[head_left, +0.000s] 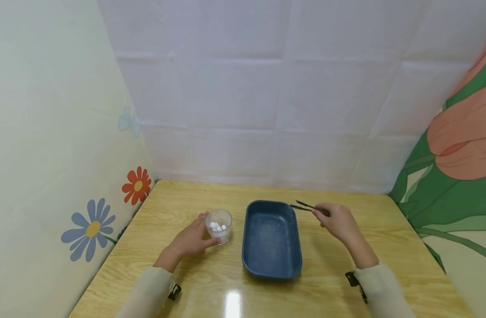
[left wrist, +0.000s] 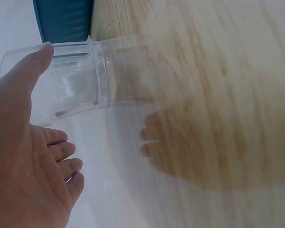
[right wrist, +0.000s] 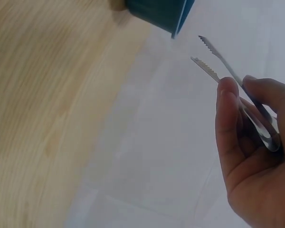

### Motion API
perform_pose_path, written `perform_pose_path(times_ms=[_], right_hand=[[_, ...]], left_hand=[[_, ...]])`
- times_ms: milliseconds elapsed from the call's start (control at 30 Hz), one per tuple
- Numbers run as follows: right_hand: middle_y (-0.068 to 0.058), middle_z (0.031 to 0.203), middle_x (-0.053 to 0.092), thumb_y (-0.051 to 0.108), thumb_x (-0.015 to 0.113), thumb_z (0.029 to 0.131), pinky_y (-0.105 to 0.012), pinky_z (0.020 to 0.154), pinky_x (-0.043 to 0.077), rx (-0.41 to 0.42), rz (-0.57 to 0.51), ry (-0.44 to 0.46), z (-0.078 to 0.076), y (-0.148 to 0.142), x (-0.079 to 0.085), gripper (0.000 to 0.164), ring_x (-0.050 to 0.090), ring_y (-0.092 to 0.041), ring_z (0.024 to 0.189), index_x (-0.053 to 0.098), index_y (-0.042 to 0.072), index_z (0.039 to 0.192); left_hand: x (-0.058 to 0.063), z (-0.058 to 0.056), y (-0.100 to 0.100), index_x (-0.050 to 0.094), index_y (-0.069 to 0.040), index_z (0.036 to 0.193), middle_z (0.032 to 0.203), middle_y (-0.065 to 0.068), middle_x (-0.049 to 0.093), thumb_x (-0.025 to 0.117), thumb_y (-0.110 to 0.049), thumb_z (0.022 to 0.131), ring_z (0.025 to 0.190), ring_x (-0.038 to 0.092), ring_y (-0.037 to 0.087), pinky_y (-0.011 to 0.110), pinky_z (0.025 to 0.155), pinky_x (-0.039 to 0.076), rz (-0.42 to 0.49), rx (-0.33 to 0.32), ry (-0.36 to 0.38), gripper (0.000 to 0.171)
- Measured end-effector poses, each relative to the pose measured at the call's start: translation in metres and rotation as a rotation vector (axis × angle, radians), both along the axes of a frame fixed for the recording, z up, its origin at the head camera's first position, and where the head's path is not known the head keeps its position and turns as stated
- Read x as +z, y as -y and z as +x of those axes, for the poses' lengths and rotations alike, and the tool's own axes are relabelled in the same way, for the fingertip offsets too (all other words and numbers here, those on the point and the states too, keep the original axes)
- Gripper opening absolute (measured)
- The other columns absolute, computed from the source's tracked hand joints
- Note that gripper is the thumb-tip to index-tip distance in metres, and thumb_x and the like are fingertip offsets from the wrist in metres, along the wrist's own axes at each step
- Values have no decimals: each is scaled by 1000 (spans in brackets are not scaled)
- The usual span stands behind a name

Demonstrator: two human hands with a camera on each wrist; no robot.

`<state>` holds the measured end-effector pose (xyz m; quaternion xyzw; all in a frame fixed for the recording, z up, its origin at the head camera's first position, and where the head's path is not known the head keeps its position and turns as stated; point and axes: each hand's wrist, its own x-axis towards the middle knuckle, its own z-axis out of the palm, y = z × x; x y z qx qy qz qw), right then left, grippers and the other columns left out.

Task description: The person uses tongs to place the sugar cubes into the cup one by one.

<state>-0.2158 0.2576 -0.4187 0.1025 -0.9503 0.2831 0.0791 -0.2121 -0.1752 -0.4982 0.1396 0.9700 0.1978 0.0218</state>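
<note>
On the left of the table stands a clear glass [head_left: 219, 226] with several small white cubes [head_left: 217, 227] inside. My left hand [head_left: 192, 236] holds it from the left side, thumb at the near side and fingers toward the back. In the left wrist view the thumb [left wrist: 32, 66] lies along the glass [left wrist: 76, 78]. My right hand [head_left: 338, 221] grips small metal tongs [head_left: 311, 206] with serrated tips. The tips are spread apart with nothing between them, near the far right corner of a dark blue rectangular dish [head_left: 271, 240].
The dish sits mid-table between both hands, its raised rim close to the glass. A wood-grain table [head_left: 326, 282] carries everything. A white sheet [head_left: 274, 97] covers the back, and flower-printed walls flank the left and right sides.
</note>
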Motion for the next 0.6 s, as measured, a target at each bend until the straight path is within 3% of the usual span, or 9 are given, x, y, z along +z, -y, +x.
perform_pose_path(times_ms=[167, 600], right_hand=[[-18, 97, 68, 24, 58, 93, -31, 56, 52, -34, 0, 41, 3, -10, -5, 31, 65, -14, 64, 64, 1, 113], [-19, 96, 67, 24, 56, 93, -31, 52, 49, -105, 50, 214, 8, -20, -27, 33, 61, -12, 62, 63, -3, 112]], left_hand=[[0, -1, 0, 19, -9, 150, 154, 10, 19, 57, -70, 76, 142, 16, 25, 47, 111, 25, -3, -1, 6, 103], [-2, -2, 1, 19, -9, 150, 154, 10, 19, 56, -70, 77, 142, 17, 26, 47, 111, 25, -3, -9, 0, 102]])
